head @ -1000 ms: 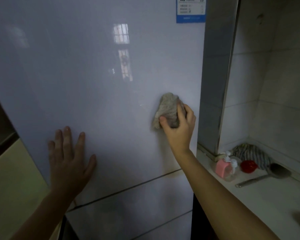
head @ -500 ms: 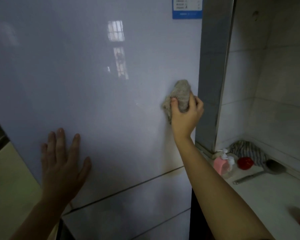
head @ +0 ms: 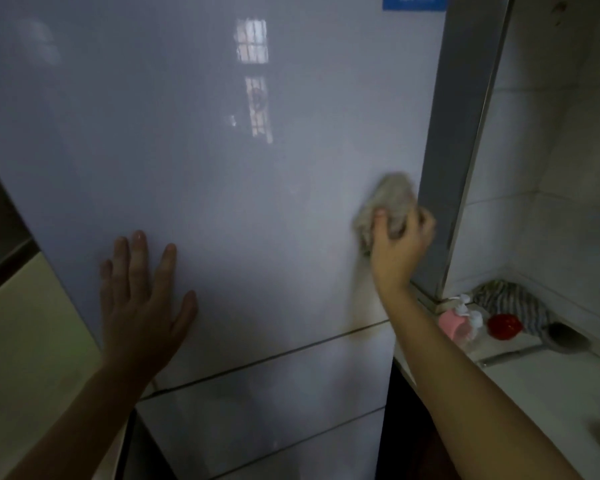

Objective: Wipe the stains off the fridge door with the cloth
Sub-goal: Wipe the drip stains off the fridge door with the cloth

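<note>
Grey cloth (head: 388, 202) is clamped in the right hand (head: 400, 247) near the fridge door's (head: 222, 188) right edge; the left hand (head: 142, 303) lies flat, fingers spread.

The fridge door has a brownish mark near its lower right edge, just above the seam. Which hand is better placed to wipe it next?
The right hand. It already grips the cloth against the fridge door, directly above that mark. The left hand lies flat and empty, far to the left.
</note>
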Demonstrator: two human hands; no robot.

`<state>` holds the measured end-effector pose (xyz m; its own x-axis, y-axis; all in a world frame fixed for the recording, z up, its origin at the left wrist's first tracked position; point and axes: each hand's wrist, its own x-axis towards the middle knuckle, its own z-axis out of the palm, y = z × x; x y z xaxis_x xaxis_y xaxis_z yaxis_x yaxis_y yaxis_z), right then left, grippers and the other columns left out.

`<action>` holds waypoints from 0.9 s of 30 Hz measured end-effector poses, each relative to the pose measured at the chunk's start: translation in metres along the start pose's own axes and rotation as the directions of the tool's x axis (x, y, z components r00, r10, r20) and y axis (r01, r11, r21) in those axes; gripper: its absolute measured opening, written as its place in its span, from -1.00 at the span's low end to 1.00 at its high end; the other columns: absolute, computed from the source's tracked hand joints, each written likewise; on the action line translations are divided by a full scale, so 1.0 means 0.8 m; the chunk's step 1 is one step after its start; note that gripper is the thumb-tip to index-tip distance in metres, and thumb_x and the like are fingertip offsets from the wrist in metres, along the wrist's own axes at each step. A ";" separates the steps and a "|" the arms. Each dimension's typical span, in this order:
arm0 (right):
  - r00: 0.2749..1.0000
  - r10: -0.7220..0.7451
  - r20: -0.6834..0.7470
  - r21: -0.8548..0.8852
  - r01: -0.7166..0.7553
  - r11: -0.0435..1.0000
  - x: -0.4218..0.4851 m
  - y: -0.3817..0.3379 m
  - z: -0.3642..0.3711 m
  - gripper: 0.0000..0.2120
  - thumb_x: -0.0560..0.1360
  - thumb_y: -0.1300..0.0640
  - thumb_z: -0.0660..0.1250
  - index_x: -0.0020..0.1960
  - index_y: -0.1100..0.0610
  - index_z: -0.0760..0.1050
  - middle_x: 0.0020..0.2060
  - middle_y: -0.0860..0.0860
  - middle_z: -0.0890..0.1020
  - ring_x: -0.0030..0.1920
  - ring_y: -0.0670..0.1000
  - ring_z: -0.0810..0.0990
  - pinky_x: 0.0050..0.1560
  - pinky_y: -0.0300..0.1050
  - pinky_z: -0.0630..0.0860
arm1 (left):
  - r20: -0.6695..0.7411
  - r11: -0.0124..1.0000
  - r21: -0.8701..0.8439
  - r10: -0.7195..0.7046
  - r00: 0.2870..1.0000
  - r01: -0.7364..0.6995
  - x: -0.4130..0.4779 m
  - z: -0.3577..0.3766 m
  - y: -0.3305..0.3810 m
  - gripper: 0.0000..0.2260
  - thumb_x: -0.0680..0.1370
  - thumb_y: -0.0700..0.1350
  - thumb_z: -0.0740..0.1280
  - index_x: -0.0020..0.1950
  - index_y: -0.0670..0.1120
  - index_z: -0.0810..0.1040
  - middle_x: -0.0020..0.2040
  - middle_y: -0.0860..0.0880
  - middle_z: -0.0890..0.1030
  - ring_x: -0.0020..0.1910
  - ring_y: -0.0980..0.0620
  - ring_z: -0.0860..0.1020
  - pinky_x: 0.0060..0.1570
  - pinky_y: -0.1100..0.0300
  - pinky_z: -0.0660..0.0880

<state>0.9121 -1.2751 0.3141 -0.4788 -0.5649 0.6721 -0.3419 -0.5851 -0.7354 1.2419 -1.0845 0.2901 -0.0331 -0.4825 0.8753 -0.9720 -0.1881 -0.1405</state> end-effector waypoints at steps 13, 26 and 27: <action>0.556 -0.692 0.460 0.071 0.754 0.653 -0.150 -0.036 0.056 -0.41 0.46 -0.11 0.49 0.45 -0.02 0.48 0.29 0.13 0.52 0.25 0.21 0.49 0.23 0.15 0.39 | 0.073 0.999 0.042 -0.005 0.997 0.002 0.002 -0.015 -0.003 -0.39 0.62 0.13 0.15 0.61 -0.13 0.23 0.64 -0.28 0.09 0.63 -0.31 0.06 0.57 -0.25 0.06; 0.595 -0.761 0.258 0.090 0.769 0.633 -0.056 -0.207 0.117 -0.40 0.42 -0.14 0.48 0.41 0.02 0.52 0.22 0.13 0.56 0.22 0.11 0.41 0.15 -0.01 0.30 | -0.026 0.992 0.008 -0.126 0.992 0.127 -0.013 -0.053 -0.049 -0.49 0.67 0.05 0.14 0.55 -0.20 0.34 0.58 -0.28 0.27 0.57 -0.26 0.25 0.51 -0.13 0.23; 0.561 -0.780 0.278 0.099 0.790 0.604 -0.071 -0.206 0.122 -0.39 0.42 -0.13 0.48 0.42 0.02 0.52 0.22 0.14 0.56 0.22 0.13 0.42 0.16 0.01 0.31 | -0.027 0.992 0.001 -0.129 0.991 0.129 -0.018 -0.054 -0.052 -0.49 0.67 0.05 0.14 0.54 -0.20 0.35 0.57 -0.29 0.29 0.56 -0.27 0.27 0.50 -0.13 0.25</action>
<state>1.0741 -1.2033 0.4057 0.2223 -0.0223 0.9747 -0.5048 -0.8579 0.0955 1.2728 -1.0327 0.3039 0.0860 -0.4314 0.8980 -0.9680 -0.2496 -0.0272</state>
